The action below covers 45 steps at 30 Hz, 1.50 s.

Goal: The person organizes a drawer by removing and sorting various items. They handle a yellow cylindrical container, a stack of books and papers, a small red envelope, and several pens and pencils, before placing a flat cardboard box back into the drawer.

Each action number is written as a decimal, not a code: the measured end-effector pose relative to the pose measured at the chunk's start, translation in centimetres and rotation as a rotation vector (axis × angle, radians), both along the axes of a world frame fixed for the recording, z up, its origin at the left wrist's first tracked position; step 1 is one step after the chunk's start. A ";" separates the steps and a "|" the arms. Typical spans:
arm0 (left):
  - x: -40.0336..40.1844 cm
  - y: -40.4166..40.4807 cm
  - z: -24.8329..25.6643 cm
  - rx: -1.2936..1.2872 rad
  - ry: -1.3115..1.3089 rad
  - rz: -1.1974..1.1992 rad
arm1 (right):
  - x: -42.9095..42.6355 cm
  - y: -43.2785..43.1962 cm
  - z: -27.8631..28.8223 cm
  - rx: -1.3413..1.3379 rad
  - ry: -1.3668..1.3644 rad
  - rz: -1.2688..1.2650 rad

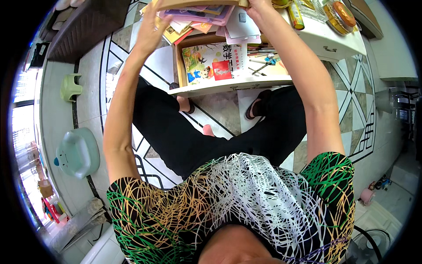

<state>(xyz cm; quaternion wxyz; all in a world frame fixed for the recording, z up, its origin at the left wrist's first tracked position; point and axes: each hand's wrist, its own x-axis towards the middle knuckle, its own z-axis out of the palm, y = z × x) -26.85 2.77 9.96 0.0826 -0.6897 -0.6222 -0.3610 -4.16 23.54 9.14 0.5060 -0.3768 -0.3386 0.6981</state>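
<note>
A wooden panel edge point(201, 4) crosses the top of the view, cut off by the rim. My right hand point(258, 8) grips its right end, fingertips out of view. At its left end is my left hand point(153, 28), thumb apart; whether it grips the panel is unclear. Beneath lies a stack of books, papers and purple folders point(201, 16), with a small grey block point(242, 17) on a white sheet. Below that, a pulled-out drawer point(230, 86) holds an illustrated workbook point(204, 62), several pens and pencils point(258, 49), and a blue-and-black drawing compass point(268, 61).
To the right, a white cabinet point(333, 43) bears an orange-lidded jar point(339, 19) and a yellow can point(296, 16). On the left stand a green stool point(71, 87), a pale blue child's seat point(79, 153) and a dark brown sofa point(85, 29). A fan point(371, 244) is at lower right.
</note>
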 end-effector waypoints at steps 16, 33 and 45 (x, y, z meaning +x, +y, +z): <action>3.9 -3.1 -3.8 0.012 -0.145 0.021 | 14.0 -8.8 0.0 0.151 -0.382 0.014; 7.7 2.8 -15.0 -0.624 0.277 0.007 | 10.1 -4.6 -19.4 0.092 -0.850 0.638; 9.5 -3.0 -11.3 -0.568 0.320 -0.224 | 14.9 -7.7 -14.7 0.286 -0.709 1.043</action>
